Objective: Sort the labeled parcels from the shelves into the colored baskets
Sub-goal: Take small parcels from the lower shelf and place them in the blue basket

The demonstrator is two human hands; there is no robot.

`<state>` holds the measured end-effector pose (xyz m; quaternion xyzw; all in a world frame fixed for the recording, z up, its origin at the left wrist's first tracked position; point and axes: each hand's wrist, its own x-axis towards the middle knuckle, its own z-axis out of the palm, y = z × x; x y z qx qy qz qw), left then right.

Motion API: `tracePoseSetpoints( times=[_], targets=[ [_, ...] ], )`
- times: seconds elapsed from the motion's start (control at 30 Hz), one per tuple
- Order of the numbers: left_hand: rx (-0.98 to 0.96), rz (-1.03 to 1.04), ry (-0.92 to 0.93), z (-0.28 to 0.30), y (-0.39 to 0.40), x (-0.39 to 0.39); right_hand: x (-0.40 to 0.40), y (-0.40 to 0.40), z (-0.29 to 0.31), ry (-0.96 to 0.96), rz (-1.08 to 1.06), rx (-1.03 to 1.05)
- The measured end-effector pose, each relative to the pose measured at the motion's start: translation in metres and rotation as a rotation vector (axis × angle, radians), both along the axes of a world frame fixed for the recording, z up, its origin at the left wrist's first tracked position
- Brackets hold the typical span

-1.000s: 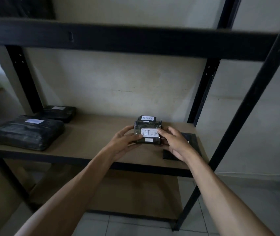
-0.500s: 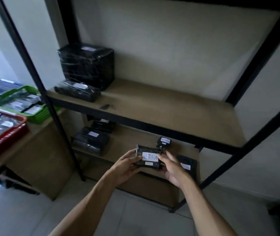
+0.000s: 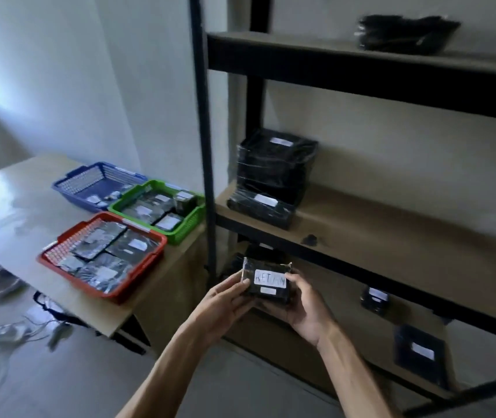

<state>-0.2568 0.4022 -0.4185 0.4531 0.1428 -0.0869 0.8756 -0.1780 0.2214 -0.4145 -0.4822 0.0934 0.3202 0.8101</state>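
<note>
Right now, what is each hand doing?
Left hand: closed on the RETURN parcel, gripping its left end.
Right hand: closed on the same parcel's right end.

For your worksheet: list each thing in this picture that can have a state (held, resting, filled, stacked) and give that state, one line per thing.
Labelled parcel: held off the shelf, label facing up.
Left hand: gripping the parcel's left end.
Right hand: gripping its right end.
Red basket: on the table, nearly full.
Green basket: on the table, holding several parcels.
Blue basket: on the table, few parcels.
Stacked parcels: resting on the middle shelf.
</note>
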Motion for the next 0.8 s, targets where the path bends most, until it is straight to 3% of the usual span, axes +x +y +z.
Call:
tracePoseSetpoints(
  times=[0.1, 0.23, 0.5, 0.8],
  targets=[
    [0.086, 0.029, -0.078, 0.014, 0.077, -0.007, -0.001, 0.085, 0.018, -0.027, 0.009, 0.001],
    [0.213, 0.152, -0.041, 0.029, 0.176, 0.0, 0.001, 0.186, 0.03, -0.061, 0.024, -0.001],
    [0.803, 0.125, -0.131, 0.049, 0.332, 0.031, 0.047, 0.358, 0.025, -0.117, 0.072, 0.027],
    [1.353, 0.063, -0.032, 0.038, 0.522, 0.107, 0.116, 0.534, 0.021, -0.148, 0.146, 0.0]
  ],
)
